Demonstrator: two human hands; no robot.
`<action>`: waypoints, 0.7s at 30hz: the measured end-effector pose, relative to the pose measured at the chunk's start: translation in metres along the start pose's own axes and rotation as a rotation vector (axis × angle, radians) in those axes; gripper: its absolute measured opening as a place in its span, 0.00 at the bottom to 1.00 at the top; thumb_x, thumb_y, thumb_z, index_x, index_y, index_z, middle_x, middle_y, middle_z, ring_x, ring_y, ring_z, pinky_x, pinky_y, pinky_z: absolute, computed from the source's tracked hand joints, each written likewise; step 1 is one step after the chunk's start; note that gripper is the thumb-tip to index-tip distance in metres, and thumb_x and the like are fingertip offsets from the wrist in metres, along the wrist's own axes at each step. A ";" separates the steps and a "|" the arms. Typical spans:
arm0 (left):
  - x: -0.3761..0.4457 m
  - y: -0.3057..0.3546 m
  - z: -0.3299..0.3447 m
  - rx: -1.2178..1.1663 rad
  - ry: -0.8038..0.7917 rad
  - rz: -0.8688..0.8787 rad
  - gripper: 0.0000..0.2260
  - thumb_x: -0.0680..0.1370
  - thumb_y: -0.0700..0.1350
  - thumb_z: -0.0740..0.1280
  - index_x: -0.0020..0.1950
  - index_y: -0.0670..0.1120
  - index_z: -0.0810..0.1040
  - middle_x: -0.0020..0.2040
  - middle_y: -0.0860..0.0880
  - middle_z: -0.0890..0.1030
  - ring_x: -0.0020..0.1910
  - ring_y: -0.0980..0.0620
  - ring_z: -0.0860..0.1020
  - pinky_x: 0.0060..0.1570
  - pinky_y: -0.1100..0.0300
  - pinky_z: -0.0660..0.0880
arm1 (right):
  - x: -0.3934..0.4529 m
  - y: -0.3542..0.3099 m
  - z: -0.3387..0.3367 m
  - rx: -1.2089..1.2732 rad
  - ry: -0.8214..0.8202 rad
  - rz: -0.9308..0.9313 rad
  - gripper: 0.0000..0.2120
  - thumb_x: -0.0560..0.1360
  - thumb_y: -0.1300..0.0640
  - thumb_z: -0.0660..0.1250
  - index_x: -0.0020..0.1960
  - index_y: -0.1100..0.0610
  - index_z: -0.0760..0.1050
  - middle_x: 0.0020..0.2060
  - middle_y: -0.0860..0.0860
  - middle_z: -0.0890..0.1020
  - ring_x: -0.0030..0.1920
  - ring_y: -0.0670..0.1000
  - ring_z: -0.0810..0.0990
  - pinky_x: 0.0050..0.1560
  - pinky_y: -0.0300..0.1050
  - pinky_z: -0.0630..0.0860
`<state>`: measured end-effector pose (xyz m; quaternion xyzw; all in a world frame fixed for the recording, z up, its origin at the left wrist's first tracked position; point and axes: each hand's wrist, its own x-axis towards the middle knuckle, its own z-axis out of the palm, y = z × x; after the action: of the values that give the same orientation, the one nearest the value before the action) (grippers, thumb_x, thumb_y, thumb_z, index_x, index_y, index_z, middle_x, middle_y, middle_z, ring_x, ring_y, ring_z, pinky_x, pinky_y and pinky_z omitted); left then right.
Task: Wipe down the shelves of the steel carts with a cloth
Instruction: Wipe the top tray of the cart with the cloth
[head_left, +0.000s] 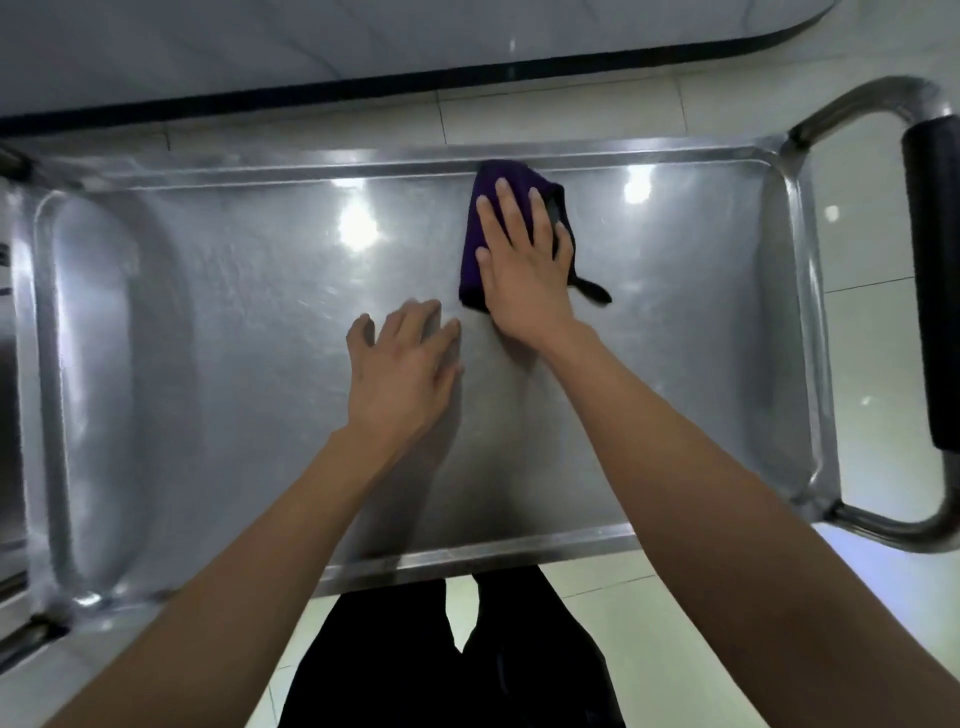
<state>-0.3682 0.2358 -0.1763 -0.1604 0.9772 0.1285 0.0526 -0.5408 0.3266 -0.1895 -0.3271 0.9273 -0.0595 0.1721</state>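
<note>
The top shelf of a steel cart (208, 322) fills the view, a shallow tray with a raised rim. A folded dark purple cloth (475, 244) lies on it near the far rim, right of centre. My right hand (524, 260) presses flat on the cloth with straight, spread fingers. My left hand (405, 369) is over the bare steel in the middle of the shelf, fingers spread and relaxed, holding nothing; its fingertips are slightly blurred.
The cart's tubular handle with a black grip (930, 280) juts out at the right end. A white tiled floor (649, 613) surrounds the cart. A pale mattress-like object with a dark edge (311, 47) lies beyond the far rim. Another steel frame (8, 364) shows at far left.
</note>
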 end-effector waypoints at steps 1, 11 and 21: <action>-0.002 -0.002 0.001 0.012 -0.016 0.016 0.21 0.78 0.55 0.67 0.69 0.51 0.74 0.72 0.48 0.70 0.69 0.46 0.70 0.66 0.38 0.63 | 0.016 -0.002 -0.005 -0.001 0.001 0.004 0.28 0.84 0.50 0.49 0.82 0.50 0.44 0.81 0.49 0.42 0.80 0.57 0.39 0.77 0.65 0.46; -0.007 -0.009 0.003 -0.030 -0.099 0.043 0.26 0.78 0.58 0.65 0.75 0.53 0.69 0.78 0.49 0.64 0.78 0.48 0.60 0.71 0.35 0.58 | 0.022 -0.011 -0.016 -0.021 -0.010 0.000 0.28 0.85 0.49 0.47 0.82 0.52 0.45 0.81 0.51 0.43 0.80 0.58 0.40 0.78 0.63 0.47; -0.060 0.008 -0.004 0.106 -0.052 -0.016 0.16 0.79 0.50 0.65 0.65 0.48 0.77 0.70 0.47 0.72 0.71 0.46 0.68 0.69 0.36 0.58 | -0.139 0.007 0.029 -0.050 -0.049 -0.109 0.28 0.84 0.48 0.47 0.82 0.51 0.43 0.81 0.50 0.42 0.80 0.58 0.40 0.78 0.64 0.47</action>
<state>-0.3148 0.2603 -0.1623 -0.1618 0.9797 0.0800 0.0873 -0.4330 0.4192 -0.1792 -0.3827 0.9048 -0.0377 0.1829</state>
